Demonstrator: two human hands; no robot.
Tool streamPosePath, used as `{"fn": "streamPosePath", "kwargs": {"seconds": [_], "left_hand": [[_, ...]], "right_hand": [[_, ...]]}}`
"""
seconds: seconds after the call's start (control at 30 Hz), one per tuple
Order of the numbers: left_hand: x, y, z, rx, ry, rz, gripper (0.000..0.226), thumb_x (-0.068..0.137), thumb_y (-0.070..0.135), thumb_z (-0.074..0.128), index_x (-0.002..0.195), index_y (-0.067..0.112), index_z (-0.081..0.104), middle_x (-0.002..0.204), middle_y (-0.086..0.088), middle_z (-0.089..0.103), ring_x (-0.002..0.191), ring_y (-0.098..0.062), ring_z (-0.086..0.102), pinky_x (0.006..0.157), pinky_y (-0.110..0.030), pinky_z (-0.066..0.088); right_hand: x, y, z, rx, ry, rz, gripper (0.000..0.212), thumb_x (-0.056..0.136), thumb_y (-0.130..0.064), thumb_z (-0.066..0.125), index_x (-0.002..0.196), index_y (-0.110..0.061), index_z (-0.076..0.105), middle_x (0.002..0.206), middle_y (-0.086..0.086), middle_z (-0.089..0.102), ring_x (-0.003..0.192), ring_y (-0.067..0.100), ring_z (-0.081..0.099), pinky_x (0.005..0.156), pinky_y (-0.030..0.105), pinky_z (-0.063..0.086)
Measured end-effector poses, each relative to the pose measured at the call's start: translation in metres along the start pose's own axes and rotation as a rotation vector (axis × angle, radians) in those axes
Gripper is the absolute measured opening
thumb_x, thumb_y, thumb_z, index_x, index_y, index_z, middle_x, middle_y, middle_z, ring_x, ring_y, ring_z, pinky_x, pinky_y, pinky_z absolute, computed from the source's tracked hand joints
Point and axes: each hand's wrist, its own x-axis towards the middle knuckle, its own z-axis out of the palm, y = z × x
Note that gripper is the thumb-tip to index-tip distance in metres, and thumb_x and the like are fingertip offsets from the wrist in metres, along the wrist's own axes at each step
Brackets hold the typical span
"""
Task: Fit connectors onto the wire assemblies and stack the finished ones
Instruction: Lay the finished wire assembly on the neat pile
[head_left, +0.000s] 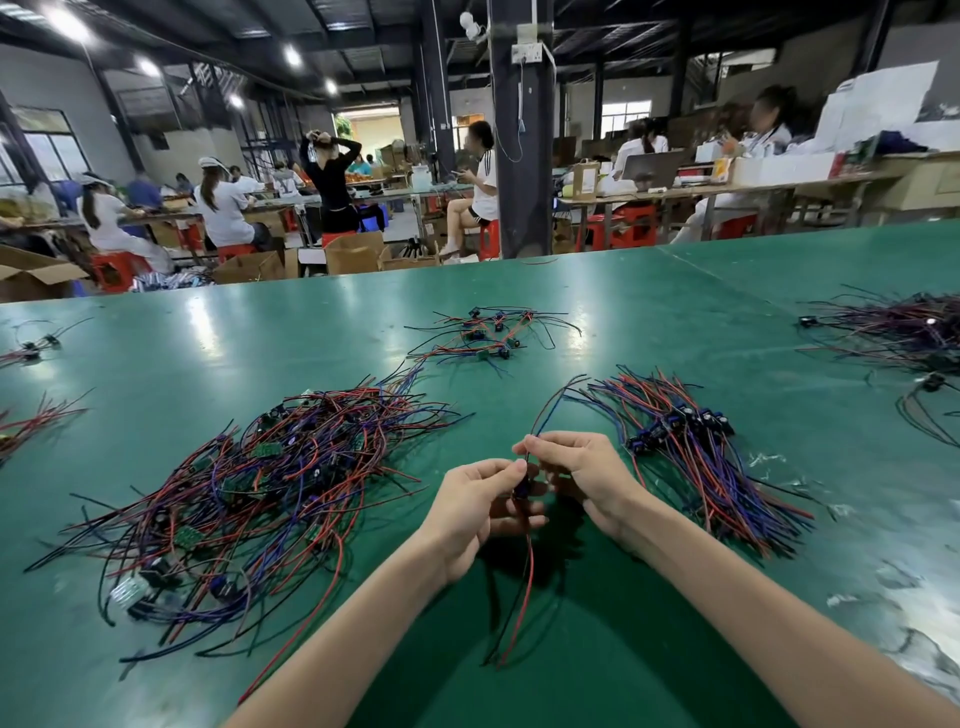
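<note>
My left hand (480, 501) and right hand (579, 467) both pinch one wire assembly (529, 569) at twelve o'clock, its connector (521, 491) between them. It looks light and floppy, so I'd hold close by the stiff connector, not the trailing ends. The finished stack (691, 452) lies at two o'clock.

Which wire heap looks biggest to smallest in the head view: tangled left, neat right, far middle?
Tangled red, blue and black wire heap
Neat red-and-blue wire bundle
Scattered far wire cluster, smallest, though distance may shrink it
</note>
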Motion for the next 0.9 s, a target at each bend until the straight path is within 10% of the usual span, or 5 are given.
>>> {"fn": "streamPosePath", "kwargs": {"seconds": [0.43,0.9], "left_hand": [[0.006,-0.004,-0.003,0.062,0.083,0.089,0.011,0.087,0.002,0.062,0.082,0.009,0.069,0.069,0.004,0.066,0.050,-0.005,0.043,0.051,-0.017,0.033],[0.015,-0.009,-0.012,0.024,0.150,0.282,0.007,0.087,0.000,0.061,0.086,0.007,0.057,0.071,0.000,0.062,0.062,-0.008,0.058,0.058,-0.021,0.049]], "right_hand": [[-0.002,0.003,0.006,0.132,-0.124,0.068,0.016,0.091,-0.011,0.057,0.086,0.000,0.069,0.077,0.016,0.065,0.065,0.021,0.061,0.062,0.028,0.054],[-0.004,0.004,0.008,0.130,-0.114,0.119,0.006,0.080,0.000,0.068,0.084,-0.001,0.063,0.070,0.011,0.064,0.058,0.017,0.062,0.056,0.028,0.057]]}}
